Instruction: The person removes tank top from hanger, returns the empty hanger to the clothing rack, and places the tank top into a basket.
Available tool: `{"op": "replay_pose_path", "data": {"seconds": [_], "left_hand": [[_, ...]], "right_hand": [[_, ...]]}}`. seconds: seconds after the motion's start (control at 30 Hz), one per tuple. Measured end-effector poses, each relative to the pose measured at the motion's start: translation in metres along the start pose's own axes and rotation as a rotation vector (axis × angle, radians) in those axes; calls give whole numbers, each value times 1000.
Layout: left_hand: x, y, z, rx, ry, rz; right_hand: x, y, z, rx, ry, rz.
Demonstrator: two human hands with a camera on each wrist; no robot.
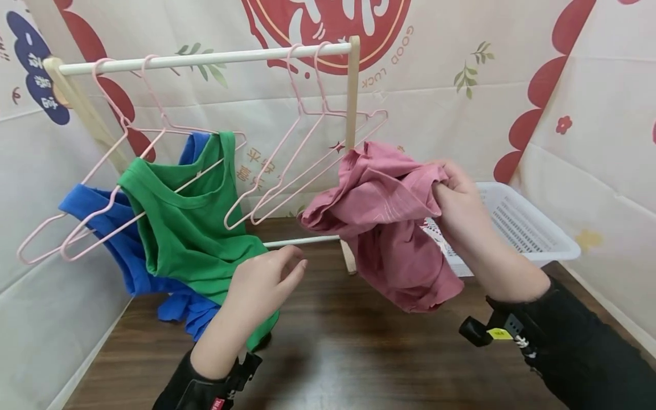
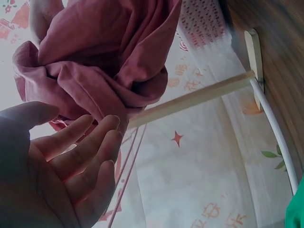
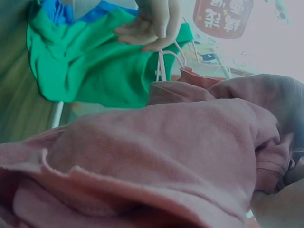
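Observation:
My right hand (image 1: pixel 459 196) grips a bunched pink garment (image 1: pixel 394 228) by its upper right part, and the cloth hangs down over the wooden surface. My left hand (image 1: pixel 266 276) holds nothing; its fingers are loosely bent, as the left wrist view also shows, with the pink cloth (image 2: pixel 95 61) just beyond the fingertips. In the head view the left hand overlaps the lower part of a green sleeveless top (image 1: pixel 189 210) on a pink hanger. Behind that hangs a blue garment (image 1: pixel 128 250). Two bare pink hangers (image 1: pixel 312 111) hang beside the pink cloth.
The hangers hang from a white rail (image 1: pixel 205 58) on a rack with wooden posts (image 1: pixel 352 91). A white plastic basket (image 1: pixel 533 222) stands behind my right forearm. A printed cloth backdrop (image 1: pixel 435 114) encloses the brown wooden surface (image 1: pixel 348 359).

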State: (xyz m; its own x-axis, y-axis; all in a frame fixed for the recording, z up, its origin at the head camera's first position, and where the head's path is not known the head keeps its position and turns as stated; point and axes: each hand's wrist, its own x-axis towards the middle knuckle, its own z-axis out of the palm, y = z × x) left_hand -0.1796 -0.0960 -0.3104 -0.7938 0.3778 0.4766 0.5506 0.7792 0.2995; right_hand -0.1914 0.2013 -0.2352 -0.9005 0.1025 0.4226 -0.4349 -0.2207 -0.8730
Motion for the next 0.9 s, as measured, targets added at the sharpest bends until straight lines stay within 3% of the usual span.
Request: {"op": "replay_pose_path", "data": {"seconds": [0.33,0.63,0.9], "left_hand": [[11,12,1,-16,50,80],[23,23,3,-52,34,94],[34,31,7,-45,38,125]], "right_hand": [[17,-34,-13,57,87,-34],[32,-61,-28,70,109,-104],[48,-76,-44,46,260,-151]]}}
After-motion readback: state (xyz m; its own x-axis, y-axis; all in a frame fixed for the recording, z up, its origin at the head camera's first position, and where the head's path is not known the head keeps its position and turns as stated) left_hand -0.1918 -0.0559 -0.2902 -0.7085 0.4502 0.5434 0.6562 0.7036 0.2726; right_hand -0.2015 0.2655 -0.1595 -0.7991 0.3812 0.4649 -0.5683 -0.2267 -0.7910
